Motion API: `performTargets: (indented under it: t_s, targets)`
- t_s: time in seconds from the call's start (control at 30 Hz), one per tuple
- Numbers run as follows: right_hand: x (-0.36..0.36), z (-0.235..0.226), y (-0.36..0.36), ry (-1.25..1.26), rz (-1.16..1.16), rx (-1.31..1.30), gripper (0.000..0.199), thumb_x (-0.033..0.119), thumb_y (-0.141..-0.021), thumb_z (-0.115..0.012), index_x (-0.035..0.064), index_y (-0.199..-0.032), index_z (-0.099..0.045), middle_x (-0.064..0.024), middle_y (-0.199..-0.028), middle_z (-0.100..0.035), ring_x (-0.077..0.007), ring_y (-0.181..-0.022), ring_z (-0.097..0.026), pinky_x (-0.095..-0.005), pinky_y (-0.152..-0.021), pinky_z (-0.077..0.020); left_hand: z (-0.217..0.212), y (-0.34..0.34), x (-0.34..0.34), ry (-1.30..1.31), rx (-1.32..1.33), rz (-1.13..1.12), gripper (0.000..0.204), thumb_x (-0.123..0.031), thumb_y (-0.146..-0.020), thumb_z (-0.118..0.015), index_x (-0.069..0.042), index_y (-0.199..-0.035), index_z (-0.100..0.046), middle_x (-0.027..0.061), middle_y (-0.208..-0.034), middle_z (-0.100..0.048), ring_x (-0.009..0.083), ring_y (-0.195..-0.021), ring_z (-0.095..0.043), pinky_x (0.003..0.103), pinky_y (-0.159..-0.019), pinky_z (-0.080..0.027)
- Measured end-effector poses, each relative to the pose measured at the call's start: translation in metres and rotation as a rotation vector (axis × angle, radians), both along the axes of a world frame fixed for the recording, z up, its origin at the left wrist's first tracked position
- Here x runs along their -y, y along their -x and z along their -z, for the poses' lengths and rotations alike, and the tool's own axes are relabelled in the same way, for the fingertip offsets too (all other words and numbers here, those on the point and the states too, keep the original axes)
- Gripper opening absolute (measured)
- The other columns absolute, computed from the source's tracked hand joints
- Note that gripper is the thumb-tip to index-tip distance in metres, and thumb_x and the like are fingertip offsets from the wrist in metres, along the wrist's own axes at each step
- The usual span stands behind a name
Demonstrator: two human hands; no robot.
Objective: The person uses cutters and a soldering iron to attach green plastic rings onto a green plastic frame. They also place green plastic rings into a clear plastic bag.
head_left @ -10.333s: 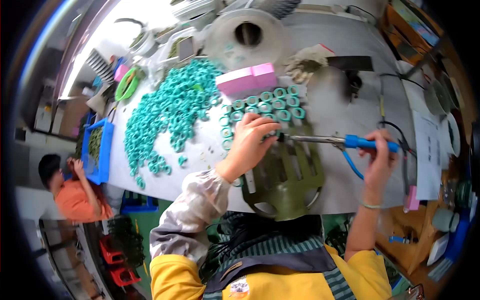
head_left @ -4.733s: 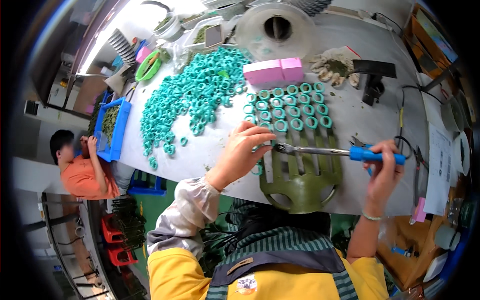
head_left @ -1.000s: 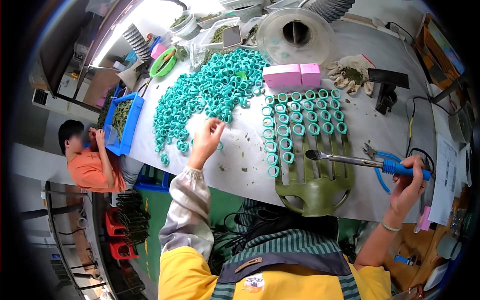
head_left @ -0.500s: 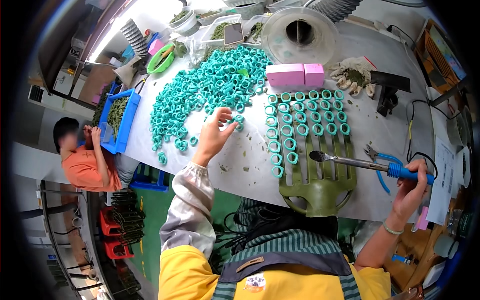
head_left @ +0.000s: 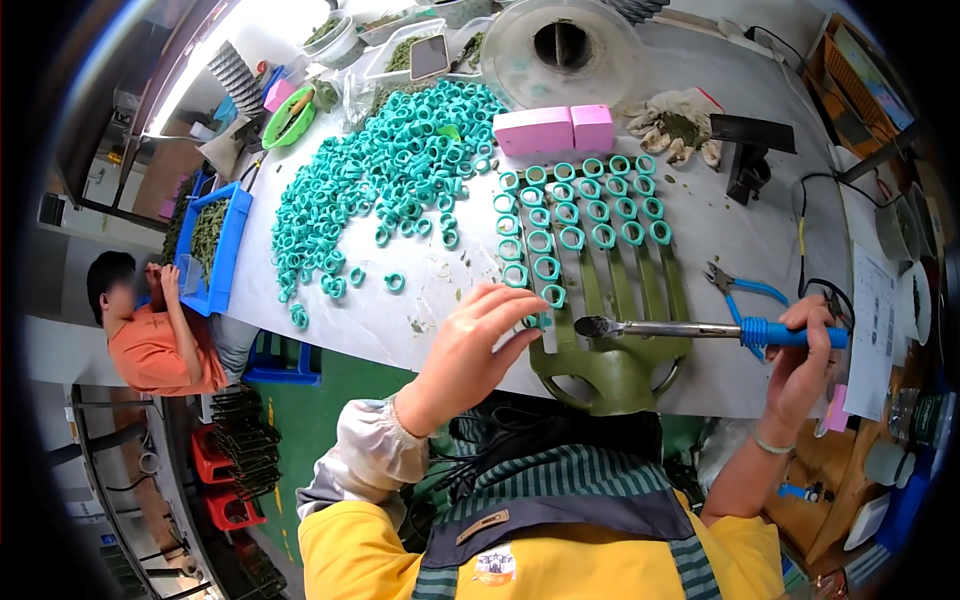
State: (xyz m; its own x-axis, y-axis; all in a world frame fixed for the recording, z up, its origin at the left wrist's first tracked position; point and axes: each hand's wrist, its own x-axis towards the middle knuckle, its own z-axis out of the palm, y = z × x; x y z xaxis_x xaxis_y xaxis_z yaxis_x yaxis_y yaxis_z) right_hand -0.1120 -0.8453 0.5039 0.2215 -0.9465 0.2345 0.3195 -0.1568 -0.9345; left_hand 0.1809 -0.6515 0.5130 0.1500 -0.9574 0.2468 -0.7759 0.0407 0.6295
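My left hand [head_left: 472,350] is over the lower left of an olive-green slotted plastic piece [head_left: 615,378]. Its thumb and fingertips pinch at a small teal ring [head_left: 540,321], partly hidden by the fingers. Rows of similar teal rings [head_left: 571,238] stand along the piece's bars, the left columns reaching lowest. My right hand [head_left: 800,350] is closed around the blue handle of a soldering iron [head_left: 680,329]. The iron points left, and its broad dark tip is above the green piece, close to my left fingertips.
A heap of loose teal rings [head_left: 380,165] spreads over the grey table. Pink blocks [head_left: 535,131] and a glove [head_left: 672,124] lie behind the rows. Blue-handled pliers [head_left: 755,290] rest near the iron's cord. A co-worker in orange [head_left: 160,345] sits at left beside a blue crate [head_left: 230,255].
My left hand has moved from the heap's edge rightward and nearer, to the green piece's lower left. The iron stays in my right hand. The whole view has shifted slightly.
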Motion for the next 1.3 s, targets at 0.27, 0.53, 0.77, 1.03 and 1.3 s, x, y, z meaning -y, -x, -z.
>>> performTargets:
  t_s: [0.27, 0.53, 0.77, 1.03, 1.3]
  targets:
    - [-0.002, 0.015, -0.008, -0.044, -0.047, 0.048, 0.023, 0.012, -0.095, -0.054, -0.0004, -0.077, -0.06, -0.0072, -0.08, -0.058, -0.0128, -0.052, -0.053, -0.025, -0.044, -0.0455, 0.007, 0.018, 0.008, -0.058, 0.129, 0.058, 0.029, -0.007, -0.083, -0.071, -0.008, -0.112, -0.068, 0.0061, -0.113, -0.067, 0.0264, -0.104, -0.06, 0.038, -0.092, -0.045]
    - [-0.001, 0.015, -0.02, -0.071, -0.071, 0.043, 0.024, 0.012, -0.094, -0.055, -0.0011, -0.075, -0.06, -0.0063, -0.078, -0.057, -0.0127, -0.05, -0.052, -0.0248, -0.043, -0.0439, 0.012, 0.018, 0.009, -0.039, 0.243, 0.074, 0.028, -0.008, -0.083, -0.07, -0.007, -0.111, -0.069, 0.0048, -0.111, -0.067, 0.0249, -0.105, -0.06, 0.039, -0.093, -0.044]
    - [0.013, 0.004, 0.009, -0.048, 0.007, -0.009, 0.024, 0.018, -0.091, -0.057, 0.0029, -0.072, -0.061, -0.0039, -0.076, -0.054, -0.0088, -0.054, -0.05, -0.0219, -0.038, -0.0393, 0.005, 0.016, 0.016, -0.035, 0.172, 0.118, 0.03, -0.009, -0.082, -0.073, -0.007, -0.112, -0.069, 0.0068, -0.109, -0.066, 0.0246, -0.104, -0.06, 0.037, -0.091, -0.045]
    - [0.013, -0.007, 0.011, -0.021, 0.048, -0.033, 0.025, 0.022, -0.091, -0.057, 0.0052, -0.072, -0.058, -0.0024, -0.073, -0.051, -0.008, -0.056, -0.049, -0.0215, -0.037, -0.0384, 0.079, -0.117, 0.026, -0.016, 0.352, -0.459, 0.027, -0.013, -0.088, -0.071, -0.006, -0.11, -0.058, 0.0102, -0.095, -0.059, 0.0221, -0.078, -0.062, 0.034, -0.065, -0.052]
    - [0.015, -0.01, 0.008, -0.028, 0.16, -0.054, 0.027, 0.022, -0.093, -0.055, 0.0059, -0.072, -0.056, -0.0025, -0.074, -0.052, -0.0084, -0.056, -0.049, -0.0205, -0.038, -0.036, 0.09, -0.134, 0.003, -0.037, 0.0, -0.519, 0.027, -0.005, -0.092, -0.061, -0.004, -0.119, -0.065, 0.0083, -0.095, -0.066, 0.0167, -0.078, -0.065, 0.031, -0.087, -0.057]
